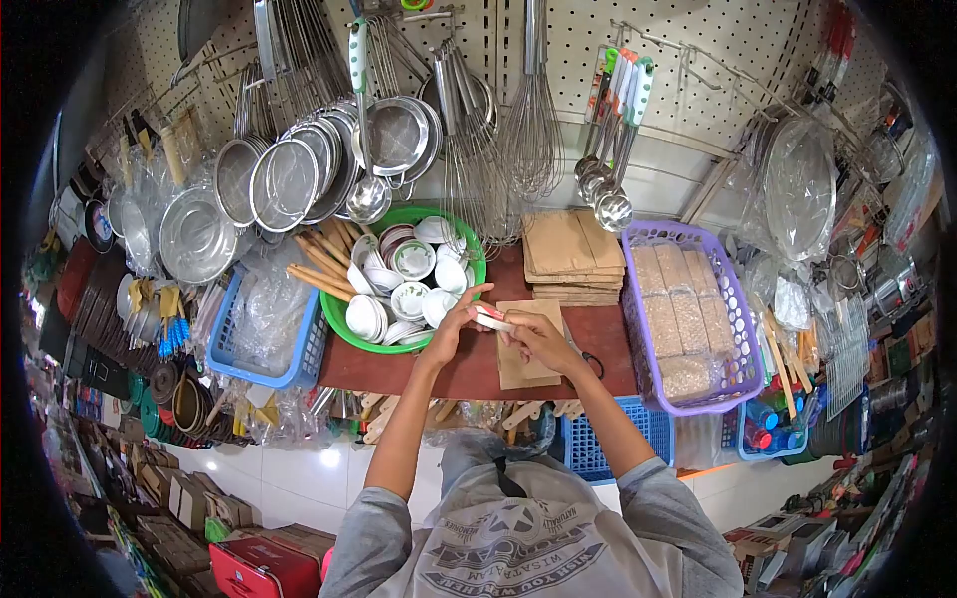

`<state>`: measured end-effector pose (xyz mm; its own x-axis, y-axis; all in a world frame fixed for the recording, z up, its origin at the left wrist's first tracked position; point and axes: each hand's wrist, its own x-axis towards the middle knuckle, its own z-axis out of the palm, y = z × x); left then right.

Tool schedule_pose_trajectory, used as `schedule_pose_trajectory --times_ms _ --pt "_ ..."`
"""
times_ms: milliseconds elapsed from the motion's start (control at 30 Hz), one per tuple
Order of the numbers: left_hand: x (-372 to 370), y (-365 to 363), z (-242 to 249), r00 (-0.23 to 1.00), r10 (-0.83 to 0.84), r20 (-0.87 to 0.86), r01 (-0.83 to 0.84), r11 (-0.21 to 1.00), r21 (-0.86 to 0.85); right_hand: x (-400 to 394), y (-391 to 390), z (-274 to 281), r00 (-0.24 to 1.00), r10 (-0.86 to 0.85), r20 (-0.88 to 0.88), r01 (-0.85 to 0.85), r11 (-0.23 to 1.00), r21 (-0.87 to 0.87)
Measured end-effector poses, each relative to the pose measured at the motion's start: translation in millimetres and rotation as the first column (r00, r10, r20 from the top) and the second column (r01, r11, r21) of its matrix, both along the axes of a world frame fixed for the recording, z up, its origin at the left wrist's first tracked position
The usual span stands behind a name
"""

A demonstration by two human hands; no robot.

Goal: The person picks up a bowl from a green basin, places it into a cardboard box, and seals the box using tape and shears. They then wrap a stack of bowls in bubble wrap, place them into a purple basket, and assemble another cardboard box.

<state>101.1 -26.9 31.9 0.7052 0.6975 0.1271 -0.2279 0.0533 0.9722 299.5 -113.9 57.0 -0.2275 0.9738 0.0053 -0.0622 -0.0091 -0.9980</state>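
Observation:
Above the red-brown counter [349, 367], my left hand [454, 327] holds a small white-and-red dish [492, 318] seen nearly edge-on. My right hand [541, 342] grips its near right side, fingers bent around the edge. Beneath my hands lies a flat brown paper sheet or bag [528, 373]. Scissors [594, 365] with dark handles rest just right of it, partly hidden by my right forearm. Left of my hands, a green basin [482, 267] holds several small white bowls [410, 299], some with green patterns, and wooden-handled tools [321, 282].
Behind my hands sits a stack of brown paper bags [570, 249]. A purple basket [638, 344] of wrapped packs stands right, a blue basket [289, 377] with clear plastic left. Strainers [284, 184], whisks [530, 140] and ladles [612, 209] hang low over the counter.

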Motion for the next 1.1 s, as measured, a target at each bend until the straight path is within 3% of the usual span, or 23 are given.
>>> schedule_pose_trajectory --times_ms 33,133,233,333,433,533,633,733,833,933,1033,1100 --pt "0 1 -1 1.000 -0.014 0.006 0.014 1.000 -0.004 -1 -2 4 1.000 -0.010 -0.014 0.010 1.000 -0.003" --pt "7 0 -1 0.991 0.068 -0.114 -0.034 0.960 0.279 7 6 -25 0.965 0.001 0.263 -0.045 0.986 0.161" --pt "7 -8 10 0.951 0.185 -0.248 -0.076 0.917 0.390 9 4 -23 0.970 0.021 0.242 -0.055 0.989 0.137" --pt "5 0 -1 0.983 0.124 -0.135 -0.100 0.980 0.173 9 1 -17 0.986 0.062 0.157 -0.068 0.997 0.035" --pt "2 2 -4 0.985 0.102 -0.137 -0.086 0.989 0.122 13 -3 -7 0.991 0.071 0.110 -0.079 0.995 0.067" --pt "6 -6 -3 0.945 0.212 -0.248 -0.101 0.913 0.395 8 -9 -2 0.961 -0.089 0.263 0.061 0.992 0.113" --pt "9 -18 14 0.891 0.269 -0.367 -0.079 0.886 0.457 9 -9 9 0.946 -0.033 0.322 0.004 0.996 0.089" --pt "5 -7 0 0.944 0.180 -0.278 -0.072 0.931 0.359 10 -2 -1 0.972 0.019 0.234 -0.050 0.990 0.129" --pt "-1 -2 -3 0.991 0.019 -0.135 -0.001 0.990 0.138 9 -2 -1 0.975 0.050 0.217 -0.096 0.973 0.208" --pt "-2 -3 3 0.984 0.025 -0.179 0.010 0.981 0.195 13 0 -16 0.971 0.074 0.228 -0.103 0.987 0.120" --pt "2 -7 9 0.920 0.186 -0.344 -0.023 0.904 0.426 10 2 -26 0.944 -0.007 0.331 -0.037 0.991 0.128" --pt "2 -6 9 0.924 0.173 -0.342 -0.024 0.916 0.401 6 -3 -21 0.958 -0.032 0.286 -0.003 0.993 0.121"
